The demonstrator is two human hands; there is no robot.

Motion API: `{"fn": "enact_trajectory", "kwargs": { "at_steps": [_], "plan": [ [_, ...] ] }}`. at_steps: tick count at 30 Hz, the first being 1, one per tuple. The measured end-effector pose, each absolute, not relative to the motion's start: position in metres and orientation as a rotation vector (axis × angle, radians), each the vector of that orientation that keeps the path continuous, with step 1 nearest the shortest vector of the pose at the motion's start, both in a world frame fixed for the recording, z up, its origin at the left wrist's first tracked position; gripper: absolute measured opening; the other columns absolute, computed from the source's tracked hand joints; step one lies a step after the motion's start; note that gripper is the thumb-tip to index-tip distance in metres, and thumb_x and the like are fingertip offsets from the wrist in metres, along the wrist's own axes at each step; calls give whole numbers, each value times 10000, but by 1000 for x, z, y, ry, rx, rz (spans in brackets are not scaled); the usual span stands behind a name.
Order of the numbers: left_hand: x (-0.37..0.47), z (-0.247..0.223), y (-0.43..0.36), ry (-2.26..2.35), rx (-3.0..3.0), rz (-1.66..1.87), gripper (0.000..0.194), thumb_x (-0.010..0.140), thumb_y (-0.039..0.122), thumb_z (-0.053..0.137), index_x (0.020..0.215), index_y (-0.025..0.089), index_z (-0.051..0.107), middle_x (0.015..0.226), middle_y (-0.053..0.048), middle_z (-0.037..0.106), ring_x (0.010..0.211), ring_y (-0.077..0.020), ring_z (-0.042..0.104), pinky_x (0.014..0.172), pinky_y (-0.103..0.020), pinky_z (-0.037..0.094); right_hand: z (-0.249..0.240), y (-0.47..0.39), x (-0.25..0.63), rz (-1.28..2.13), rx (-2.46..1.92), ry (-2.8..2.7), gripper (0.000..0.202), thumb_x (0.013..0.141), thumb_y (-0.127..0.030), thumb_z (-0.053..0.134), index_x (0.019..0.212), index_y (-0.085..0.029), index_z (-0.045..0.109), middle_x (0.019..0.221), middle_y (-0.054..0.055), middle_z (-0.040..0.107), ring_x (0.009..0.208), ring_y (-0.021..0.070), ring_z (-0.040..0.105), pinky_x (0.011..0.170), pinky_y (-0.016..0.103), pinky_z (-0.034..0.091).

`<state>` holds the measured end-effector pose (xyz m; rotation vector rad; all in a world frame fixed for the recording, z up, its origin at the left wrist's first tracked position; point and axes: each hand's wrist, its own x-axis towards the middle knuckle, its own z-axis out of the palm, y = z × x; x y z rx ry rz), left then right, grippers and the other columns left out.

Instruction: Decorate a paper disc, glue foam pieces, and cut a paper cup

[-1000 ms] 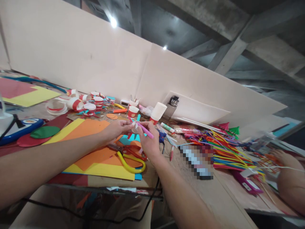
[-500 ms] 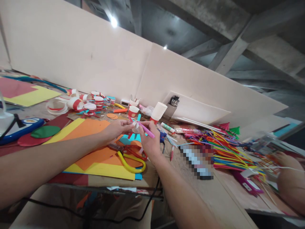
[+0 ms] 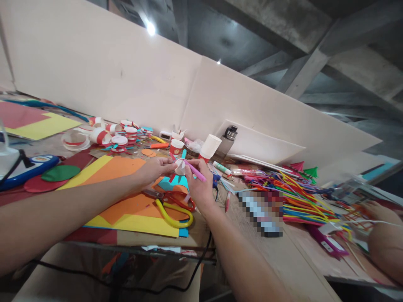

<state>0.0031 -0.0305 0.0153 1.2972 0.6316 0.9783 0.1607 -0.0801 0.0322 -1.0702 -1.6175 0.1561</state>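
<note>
Between the fingers of my left hand is a small white paper-cup piece with red and teal paper strips sticking out from it. My right hand is closed around a pink pen, its tip end at the cup piece. Whether the tip touches is too small to tell. Below the hands lie scissors with red and yellow handles, on orange paper and yellow sheets. Teal paper lies partly hidden behind my fingers.
Cut cup pieces with strips stand at the back left. A stack of paper cups, a dark-lidded bottle and a glue stick are behind my right hand. Pipe cleaners cover the right side, near another person's arm.
The pink pen and my right fingers have shifted slightly against the cup piece. My left hand stays nearly still, holding the piece.
</note>
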Motion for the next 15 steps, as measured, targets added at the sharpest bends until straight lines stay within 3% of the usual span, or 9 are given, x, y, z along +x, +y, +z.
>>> {"fn": "enact_trajectory", "kwargs": {
  "at_steps": [15],
  "plan": [
    [3,15,-31,620,1289,995,316,682,413,746,861,157,701,829,-59,719,751,-173,642,738,-296,499,32,-78,163,53,-1095,-1624,80,848,-268,547,864,-200,586,820,22,650,767,158,608,712,293,483]
  ]
}}
